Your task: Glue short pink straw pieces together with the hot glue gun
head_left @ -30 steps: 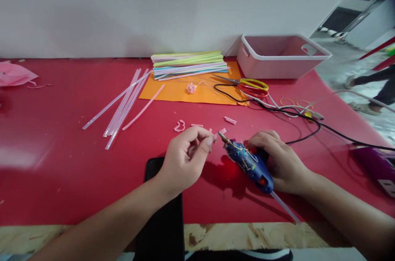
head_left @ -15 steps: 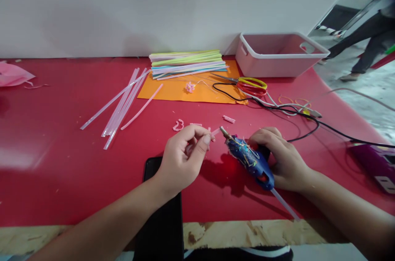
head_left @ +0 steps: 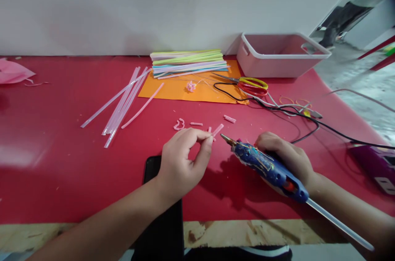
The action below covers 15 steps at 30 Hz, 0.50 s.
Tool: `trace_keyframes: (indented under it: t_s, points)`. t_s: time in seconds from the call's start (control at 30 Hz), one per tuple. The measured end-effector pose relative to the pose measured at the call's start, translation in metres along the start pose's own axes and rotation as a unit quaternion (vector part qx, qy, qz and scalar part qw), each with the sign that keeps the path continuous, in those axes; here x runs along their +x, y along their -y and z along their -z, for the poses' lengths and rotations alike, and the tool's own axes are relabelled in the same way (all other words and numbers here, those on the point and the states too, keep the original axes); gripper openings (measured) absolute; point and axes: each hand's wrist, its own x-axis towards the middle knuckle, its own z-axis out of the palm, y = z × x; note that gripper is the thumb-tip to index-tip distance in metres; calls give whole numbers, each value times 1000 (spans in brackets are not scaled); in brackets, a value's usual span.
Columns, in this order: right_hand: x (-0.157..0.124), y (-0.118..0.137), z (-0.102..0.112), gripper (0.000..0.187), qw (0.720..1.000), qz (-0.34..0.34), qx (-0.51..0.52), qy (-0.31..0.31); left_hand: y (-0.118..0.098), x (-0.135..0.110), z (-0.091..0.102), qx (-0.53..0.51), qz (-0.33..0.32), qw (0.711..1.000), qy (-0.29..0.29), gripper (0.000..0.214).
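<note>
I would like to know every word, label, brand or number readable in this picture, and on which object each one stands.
No text can be read.
Purple object at the right edge: pale marks, too blurred to tell whether they are letters.
Blue glue gun in the right hand: no readable marking.

A big, plain, pale grey wall (head_left: pixel 123 10) stands right behind a table (head_left: pixel 61 178) with a shiny red top, and a soft patch of white light (head_left: pixel 21 152) shines on its left side. Along the front, the table has a strip of light brown wood (head_left: pixel 222 231) with darker brown spots. Over on the right, past the end of the wall, there is a pale grey floor (head_left: pixel 345 69) with some slanting red bars (head_left: pixel 378 47), all a bit blurry.
</note>
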Motion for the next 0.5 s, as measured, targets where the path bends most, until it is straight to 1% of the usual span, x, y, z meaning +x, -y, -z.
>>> trace_keyframes:
  t_s: [0.2, 0.33, 0.5]
  points:
    - [0, 3, -1, 22, 1000, -30, -3, 3, 0, 0, 0, -5, 12, 1000, 7, 8]
    - [2, 3, 0, 26, 1000, -15, -16, 14, 0, -1, 0, -9, 7, 1000, 12, 7]
    - [5, 1, 2, 32, 1000, -1, -5, 25, 1, -1, 0, -7, 6, 1000, 16, 8]
